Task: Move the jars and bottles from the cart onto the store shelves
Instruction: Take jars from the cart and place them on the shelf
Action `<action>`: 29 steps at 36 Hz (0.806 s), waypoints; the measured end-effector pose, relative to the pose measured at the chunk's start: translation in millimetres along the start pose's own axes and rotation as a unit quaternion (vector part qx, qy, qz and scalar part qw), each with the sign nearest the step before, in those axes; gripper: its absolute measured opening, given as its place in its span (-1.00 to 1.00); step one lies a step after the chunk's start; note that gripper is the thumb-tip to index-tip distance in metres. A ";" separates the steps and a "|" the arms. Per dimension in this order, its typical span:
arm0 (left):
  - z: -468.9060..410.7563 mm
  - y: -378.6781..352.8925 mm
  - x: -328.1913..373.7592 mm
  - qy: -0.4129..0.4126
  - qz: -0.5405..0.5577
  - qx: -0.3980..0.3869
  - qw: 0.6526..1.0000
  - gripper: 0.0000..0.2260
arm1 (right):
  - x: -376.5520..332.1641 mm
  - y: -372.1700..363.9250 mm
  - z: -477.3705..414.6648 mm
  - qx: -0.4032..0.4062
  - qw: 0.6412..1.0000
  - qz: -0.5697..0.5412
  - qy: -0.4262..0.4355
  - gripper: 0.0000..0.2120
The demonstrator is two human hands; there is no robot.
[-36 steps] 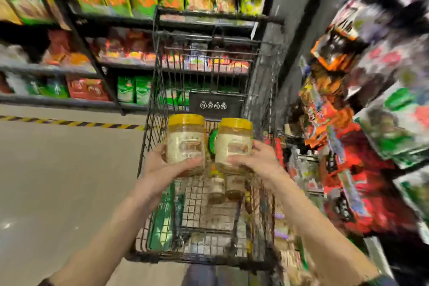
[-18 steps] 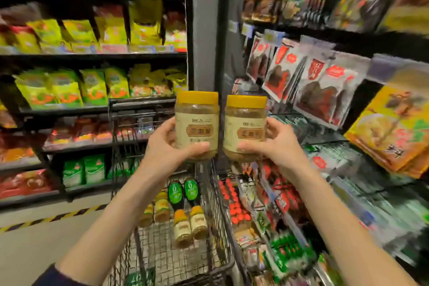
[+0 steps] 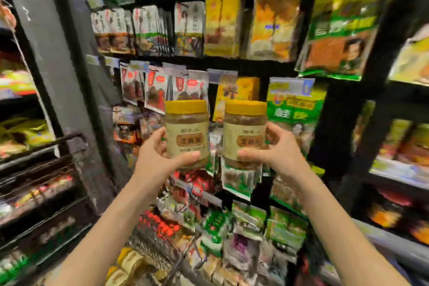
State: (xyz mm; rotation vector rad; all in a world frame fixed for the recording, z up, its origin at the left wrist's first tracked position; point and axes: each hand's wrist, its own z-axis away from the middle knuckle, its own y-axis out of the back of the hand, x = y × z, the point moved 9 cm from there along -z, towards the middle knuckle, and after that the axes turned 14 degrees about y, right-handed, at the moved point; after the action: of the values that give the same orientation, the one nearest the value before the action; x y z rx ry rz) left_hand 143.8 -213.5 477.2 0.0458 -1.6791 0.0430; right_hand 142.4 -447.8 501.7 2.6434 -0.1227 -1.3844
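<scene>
The left hand (image 3: 160, 158) wraps the left jar (image 3: 186, 133) and the right hand (image 3: 277, 153) the right jar (image 3: 245, 132), both upright, shelves (image 3: 255, 64) beyond the hands, cart (image 3: 162, 245) below; likely rigid, weighty, smooth, best gripped round the label

left jar (image 3: 187, 139): yellow lid, beige label | right jar (image 3: 245, 140): yellow lid, beige label | packet (image 3: 296, 112): green | pillar (image 3: 46, 53): grey

Facing dark store shelves (image 3: 260, 64), every tier packed w/ upright packets: yellow bags (image 3: 221, 25) on upper row, red-white pouches (image 3: 162, 86) mid-left, green bags (image 3: 294, 104) mid-right. Bottom centre, corner of wire cart (image 3: 185, 262); inside, blurred yellow-topped containers (image 3: 130, 262), details unclear.
</scene>
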 end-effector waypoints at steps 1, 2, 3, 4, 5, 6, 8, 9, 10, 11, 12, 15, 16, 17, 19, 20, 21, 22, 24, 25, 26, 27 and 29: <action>3.2 -13.0 -1.8 0.006 0.000 -0.020 1.000 -0.18 | -6.4 13.7 11.7 0.022 1.000 0.015 -0.003 -0.33; 6.9 -27.1 -2.5 0.011 0.003 -0.043 0.999 -0.18 | -12.0 28.1 23.9 0.045 0.998 0.032 -0.003 -0.25; 10.7 -39.9 -2.1 0.015 0.002 -0.064 0.998 -0.19 | -16.5 41.1 36.3 0.064 0.997 0.047 -0.005 -0.20; 15.9 -54.5 -0.1 0.015 0.000 -0.090 0.996 -0.21 | -21.2 53.1 47.5 0.083 0.995 0.061 -0.009 -0.19; 24.2 -78.0 1.8 0.018 -0.001 -0.125 0.992 -0.26 | -32.6 72.0 64.8 0.110 0.991 0.077 -0.012 -0.20; 29.1 -91.9 2.3 0.020 0.005 -0.144 0.989 -0.29 | -40.2 81.5 74.8 0.118 0.989 0.087 -0.013 -0.22; 36.6 -109.9 3.0 0.024 0.011 -0.166 0.986 -0.29 | -51.7 95.0 89.1 0.124 0.987 0.102 -0.015 -0.33; 43.6 -126.0 4.3 0.028 0.009 -0.189 0.981 -0.29 | -61.5 106.0 100.9 0.135 0.984 0.114 -0.014 -0.38; 49.9 -140.5 5.3 0.029 0.006 -0.209 0.978 -0.27 | -68.4 117.1 112.1 0.148 0.982 0.120 -0.016 -0.43; 56.8 -154.4 6.8 0.026 0.006 -0.224 0.974 -0.26 | -75.3 128.7 124.0 0.163 0.978 0.127 -0.018 -0.47; 64.4 -168.6 9.2 0.024 0.010 -0.239 0.971 -0.27 | -82.2 140.8 135.8 0.177 0.974 0.138 -0.018 -0.49; 89.8 -210.4 16.6 0.024 0.020 -0.290 0.956 -0.32 | -102.5 172.3 168.2 0.218 0.961 0.171 -0.023 -0.46; 96.8 -222.2 17.7 0.027 0.020 -0.305 0.952 -0.31 | -108.1 181.5 178.0 0.232 0.957 0.174 -0.023 -0.44; 102.6 -232.7 18.8 0.029 0.019 -0.314 0.949 -0.30 | -113.2 190.2 187.6 0.244 0.953 0.178 -0.022 -0.44; 112.6 -252.6 20.9 0.028 0.019 -0.329 0.944 -0.24 | -123.1 206.3 205.5 0.262 0.946 0.189 -0.020 -0.44; 117.5 -263.2 22.0 0.026 0.017 -0.337 0.941 -0.21 | -127.7 214.5 214.0 0.269 0.942 0.198 -0.020 -0.44; 123.1 -273.4 23.8 0.025 0.013 -0.344 0.938 -0.18 | -132.0 222.3 221.9 0.275 0.939 0.207 -0.020 -0.45; 129.4 -283.4 25.8 0.023 0.009 -0.353 0.935 -0.16 | -135.9 230.5 229.9 0.282 0.935 0.214 -0.021 -0.47; 141.9 -303.2 29.3 0.021 0.009 -0.367 0.930 -0.13 | -143.1 248.2 246.4 0.297 0.927 0.228 -0.026 -0.47; 148.9 -312.9 31.2 0.020 0.008 -0.372 0.928 -0.13 | -146.7 257.2 254.6 0.305 0.923 0.233 -0.027 -0.46; 155.8 -322.5 32.9 0.018 0.006 -0.376 0.926 -0.16 | -150.0 265.9 262.5 0.312 0.920 0.235 -0.028 -0.46; 162.4 -331.9 34.2 0.017 0.004 -0.380 0.925 -0.20 | -153.3 274.2 269.7 0.315 0.919 0.237 -0.028 -0.47; 175.1 -351.3 34.9 0.017 0.002 -0.390 0.921 -0.30 | -160.1 290.1 283.5 0.323 0.915 0.240 -0.028 -0.47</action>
State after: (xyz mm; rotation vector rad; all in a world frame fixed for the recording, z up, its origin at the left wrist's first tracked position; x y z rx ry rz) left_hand -14.2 -574.1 493.4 -0.5565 -1.5572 -0.6185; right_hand -182.1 -738.4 522.9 2.7290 -1.3503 -1.4010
